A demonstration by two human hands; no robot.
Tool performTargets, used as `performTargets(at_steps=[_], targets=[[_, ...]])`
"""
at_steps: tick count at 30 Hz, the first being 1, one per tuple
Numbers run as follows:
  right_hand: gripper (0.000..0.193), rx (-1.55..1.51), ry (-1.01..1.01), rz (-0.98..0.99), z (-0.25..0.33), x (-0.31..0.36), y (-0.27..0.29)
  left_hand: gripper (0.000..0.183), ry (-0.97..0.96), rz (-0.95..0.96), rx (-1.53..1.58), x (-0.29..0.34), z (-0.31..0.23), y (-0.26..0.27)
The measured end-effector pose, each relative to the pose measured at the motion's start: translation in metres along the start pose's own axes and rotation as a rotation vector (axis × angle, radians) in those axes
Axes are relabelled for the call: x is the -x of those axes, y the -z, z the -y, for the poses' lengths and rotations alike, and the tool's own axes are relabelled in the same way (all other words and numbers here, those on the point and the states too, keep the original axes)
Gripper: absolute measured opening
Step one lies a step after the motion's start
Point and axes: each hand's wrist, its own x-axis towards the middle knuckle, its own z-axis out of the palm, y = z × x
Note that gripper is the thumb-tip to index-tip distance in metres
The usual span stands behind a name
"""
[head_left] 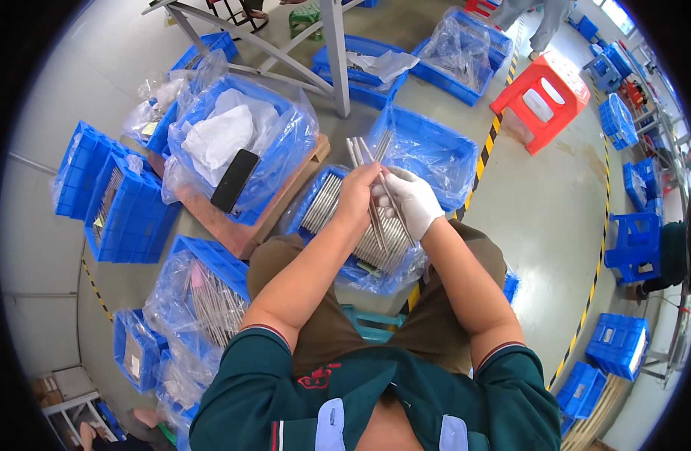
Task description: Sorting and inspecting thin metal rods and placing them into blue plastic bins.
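The middle bin is blue, lined with clear plastic, and filled with silver metal rods laid side by side. Just above it, the bare left hand and the white-gloved right hand are closed together on a small bunch of slim metal pieces. Some ends stick up past the fingers; others point down over the middle bin.

Just beyond the middle bin and to its right is a lined bin, its clear plastic spread inside. Left of the middle bin, a bagged bin sits on a pallet, with white sheets in it and a black phone lying on top. Nearer the person and left of the middle bin, another bin holds a loose heap of thin metal pieces in plastic, with something pink among them.

Well left of the middle bin, a tilted-looking bin also contains metal pieces. Farther beyond the middle bin, one bin has a white sheet over its contents, and another holds crumpled clear plastic.
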Motion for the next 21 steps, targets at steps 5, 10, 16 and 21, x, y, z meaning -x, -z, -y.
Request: performTargets(at_steps=[5, 10, 16, 21], targets=[[0.027, 0.250, -0.191, 0.070, -0.001, 0.010, 0.010, 0.028, 0.130, -0.026, 0.018, -0.010, -0.006, 0.020], [0.024, 0.239, -0.176, 0.012, -0.002, 0.015, 0.007, 0.035, 0.226, 0.069, 0.101, -0.004, -0.009, 0.020], [0.021, -0.026, -0.153, 0.140, -0.005, 0.019, 0.015, 0.031, 0.167, 0.146, 0.209, 0.004, -0.016, 0.007], [0.022, 0.283, 0.172, -0.136, -0.009, 0.013, -0.002, 0.026, 0.173, 0.224, -0.004, 0.012, -0.011, 0.003]])
